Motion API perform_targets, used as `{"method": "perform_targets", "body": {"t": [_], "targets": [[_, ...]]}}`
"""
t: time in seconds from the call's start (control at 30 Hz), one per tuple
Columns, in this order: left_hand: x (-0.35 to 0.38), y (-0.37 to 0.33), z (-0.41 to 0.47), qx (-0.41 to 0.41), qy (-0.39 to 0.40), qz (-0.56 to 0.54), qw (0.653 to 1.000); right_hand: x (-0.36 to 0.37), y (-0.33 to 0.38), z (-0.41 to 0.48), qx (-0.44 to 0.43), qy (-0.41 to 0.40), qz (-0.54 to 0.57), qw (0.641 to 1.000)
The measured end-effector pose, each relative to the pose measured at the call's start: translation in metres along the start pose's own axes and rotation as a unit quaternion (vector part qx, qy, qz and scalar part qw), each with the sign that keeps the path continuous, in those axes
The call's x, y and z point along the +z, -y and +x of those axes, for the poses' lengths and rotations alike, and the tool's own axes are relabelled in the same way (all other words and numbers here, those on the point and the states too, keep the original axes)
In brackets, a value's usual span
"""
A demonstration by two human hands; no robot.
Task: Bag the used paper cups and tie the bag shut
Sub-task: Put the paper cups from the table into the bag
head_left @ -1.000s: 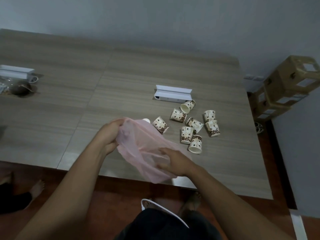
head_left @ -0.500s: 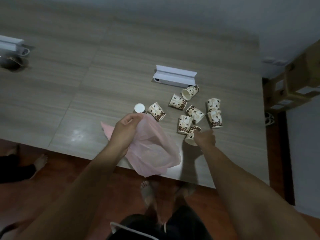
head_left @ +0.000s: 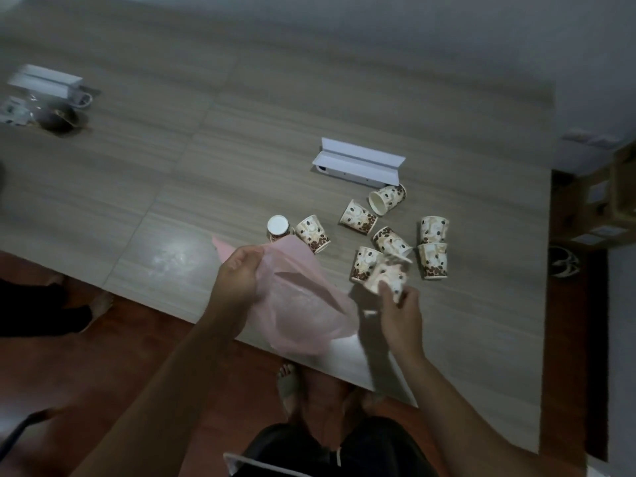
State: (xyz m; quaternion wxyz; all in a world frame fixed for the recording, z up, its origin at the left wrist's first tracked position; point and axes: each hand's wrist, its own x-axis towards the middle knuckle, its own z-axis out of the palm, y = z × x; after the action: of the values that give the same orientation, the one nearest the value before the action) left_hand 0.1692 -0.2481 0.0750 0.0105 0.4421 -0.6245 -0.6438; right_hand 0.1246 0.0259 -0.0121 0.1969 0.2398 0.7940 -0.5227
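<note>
8 paper cups (head_left: pixel 433 261) lie scattered right of centre on the table (head_left: pixel 172 173), some upright and some tipped over, just below a white box (head_left: pixel 358 163). A 9th cup (head_left: pixel 385 275) is held at the lower edge of that cluster by the right hand (head_left: pixel 401 315), whose fingers curl round its wall. Motion blur hides exactly how the fingertips sit.

At centre frame the left hand (head_left: pixel 237 273) pinches the rim of the pink bag (head_left: pixel 299 304), thumb over gathered film. The bag's body sags across the table's near edge, its mouth turned toward the cups and only partly open.

The cups look very light and thin-walled, so a loose hold across the wall should do, while a hard squeeze would likely crumple one. Nesting them would probably save trips and room.

The bag looks like limp, slick film that will not keep its own mouth open. Held at 1 point, the far lip hangs slack, so each cup likely has to be nudged under it. Keeping hold right at the rim also leaves the top film free for the knot.
</note>
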Motion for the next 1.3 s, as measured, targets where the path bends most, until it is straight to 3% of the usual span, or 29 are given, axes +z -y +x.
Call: {"method": "perform_targets", "body": {"t": [0.1,0.17,0.27,0.4,0.53,0.67,0.77,0.87,0.97,1.07,1.17,1.3], "targets": [[0.012,-0.004,0.003,-0.046,-0.003,-0.036,0.998,0.016,0.033,-0.041,-0.07,0.203,0.016,0.976],[0.019,-0.013,0.006,-0.078,-0.012,-0.076,0.994,0.04,0.048,-0.051,-0.129,0.295,-0.049,0.946],[0.015,-0.024,0.007,-0.072,-0.031,-0.125,0.989,0.086,0.064,-0.052,-0.227,0.324,-0.204,0.895],[-0.018,-0.04,0.021,-0.08,-0.003,-0.145,0.986,0.14,0.076,-0.051,-0.21,0.353,-0.314,0.856],[-0.05,-0.044,0.056,-0.066,0.004,-0.073,0.995,0.177,0.069,-0.035,-0.191,0.34,-0.377,0.84],[-0.07,-0.048,0.088,-0.102,0.05,-0.022,0.993,0.187,0.086,-0.02,-0.262,0.29,-0.405,0.826],[-0.082,-0.05,0.114,-0.091,0.089,0.013,0.992,0.179,0.12,-0.012,-0.369,0.143,-0.346,0.851],[-0.096,-0.052,0.131,-0.033,0.106,0.073,0.991,0.188,0.15,0.008,-0.372,0.031,-0.297,0.879],[-0.102,-0.053,0.139,0.049,0.116,0.137,0.983,0.214,0.166,0.039,-0.308,0.062,-0.326,0.892],[-0.106,-0.05,0.155,0.007,0.114,0.098,0.989,0.245,0.163,0.065,-0.237,0.15,-0.44,0.853],[-0.111,-0.045,0.163,-0.014,0.126,0.078,0.989,0.269,0.144,0.086,-0.221,0.195,-0.482,0.825],[-0.118,-0.043,0.166,-0.041,0.121,0.04,0.991,0.279,0.123,0.097,-0.202,0.188,-0.465,0.841]]}}
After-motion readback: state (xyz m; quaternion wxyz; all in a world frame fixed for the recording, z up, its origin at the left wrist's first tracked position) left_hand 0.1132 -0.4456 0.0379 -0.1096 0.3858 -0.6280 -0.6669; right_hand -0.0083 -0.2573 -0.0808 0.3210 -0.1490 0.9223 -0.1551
